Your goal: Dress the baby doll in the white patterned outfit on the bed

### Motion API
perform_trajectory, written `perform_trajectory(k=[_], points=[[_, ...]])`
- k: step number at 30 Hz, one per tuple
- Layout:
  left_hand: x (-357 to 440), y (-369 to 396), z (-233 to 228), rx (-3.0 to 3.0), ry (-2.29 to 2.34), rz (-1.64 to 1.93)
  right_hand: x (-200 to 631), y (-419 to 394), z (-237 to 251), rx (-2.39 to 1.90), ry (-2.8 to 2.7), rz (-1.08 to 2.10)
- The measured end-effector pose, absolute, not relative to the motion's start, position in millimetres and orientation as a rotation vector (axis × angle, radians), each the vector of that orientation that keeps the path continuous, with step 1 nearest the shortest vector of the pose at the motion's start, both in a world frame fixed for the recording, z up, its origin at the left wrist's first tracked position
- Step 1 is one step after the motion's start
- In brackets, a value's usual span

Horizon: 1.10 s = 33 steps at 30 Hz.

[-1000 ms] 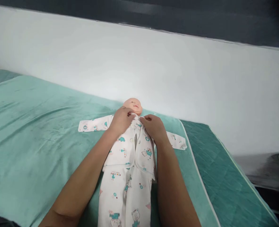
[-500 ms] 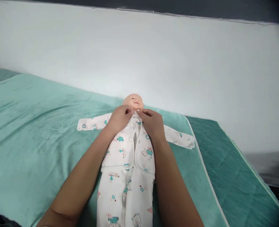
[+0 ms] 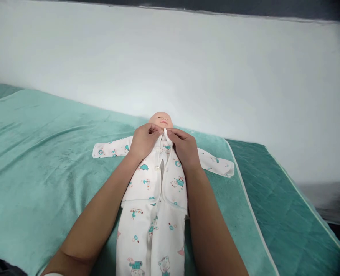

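Hands meet at the neck of a baby doll point(image 3: 160, 119) that lies on its back on a green blanket point(image 3: 43, 153), head pointing away toward the white wall point(image 3: 187, 69). The left hand point(image 3: 143, 141) comes in from the lower left, forearm stretched long across the blanket, wrist nearly straight, knuckles up. Its fingers curl inward and pinch the left edge of the doll's white printed jacket point(image 3: 149, 180) just under the chin. The right hand point(image 3: 184, 147) mirrors it from the lower right, forearm running up alongside the doll's body, fingers bent and closed on the opposite edge of the collar. Both pinches are tight and narrow, fingertips almost touching each other, with a small peak of white cloth raised between them at the top of the front opening.

The jacket lies over the doll's chest, its front panels overlapping down the middle, where a small button shows on the left panel. Its sleeves point(image 3: 109, 147) are spread out flat to either side on the blanket, the far one reaching toward the blanket's white-piped edge. Below the jacket hem, matching printed trousers point(image 3: 149, 237) run toward the lower edge of the view, lying between the two forearms. To the right of the blanket, a darker green quilted cover point(image 3: 273, 191) shows on the mattress.
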<state>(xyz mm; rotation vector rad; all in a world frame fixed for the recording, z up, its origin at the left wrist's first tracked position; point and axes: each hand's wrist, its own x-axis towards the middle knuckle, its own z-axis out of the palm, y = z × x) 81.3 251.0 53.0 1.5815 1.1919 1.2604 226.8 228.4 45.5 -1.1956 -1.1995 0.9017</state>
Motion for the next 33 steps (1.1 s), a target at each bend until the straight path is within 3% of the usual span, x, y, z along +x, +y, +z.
perform_trajectory(k=[17, 33], points=[[78.2, 243.2, 63.2, 1.723, 1.324, 1.058, 227.0, 230.4, 45.9, -1.309, -1.326, 0.747], [74.5, 246.4, 58.3, 1.662, 1.203, 1.134, 229.2, 223.2, 53.4, -1.363, -1.469, 0.811]])
